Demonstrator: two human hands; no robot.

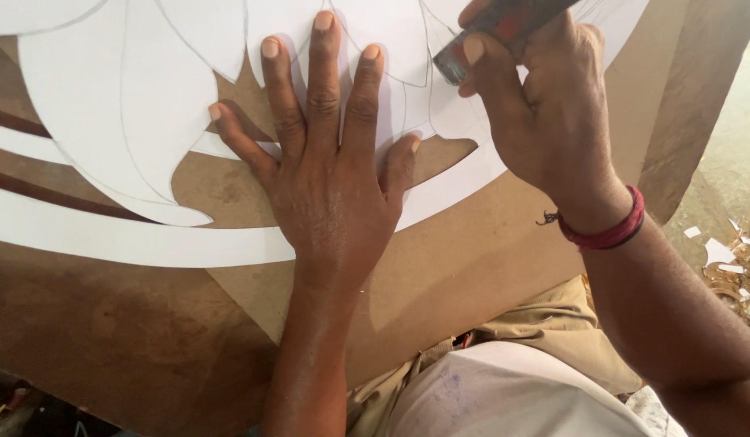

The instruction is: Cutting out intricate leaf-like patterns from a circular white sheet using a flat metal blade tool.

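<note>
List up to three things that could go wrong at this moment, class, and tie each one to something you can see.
1. The left hand lies flat on the white cut-out sheet, fingertips near the cutter in the right hand; a slip could nick them.
2. The sheet's narrow strips could tear if dragged.
3. The cut might stray off the faint pencil lines.

Left hand [330,174] flat, fingers [324,73] splayed; right hand [541,113] apparently fisted, wrist cocked, forearm angled in.

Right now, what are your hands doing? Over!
Left hand flat, fingers spread, pressing the white cut-out paper sheet. Right hand gripping a red-and-grey utility knife, tip on the paper. Brown board underneath; nothing blocking.
</note>
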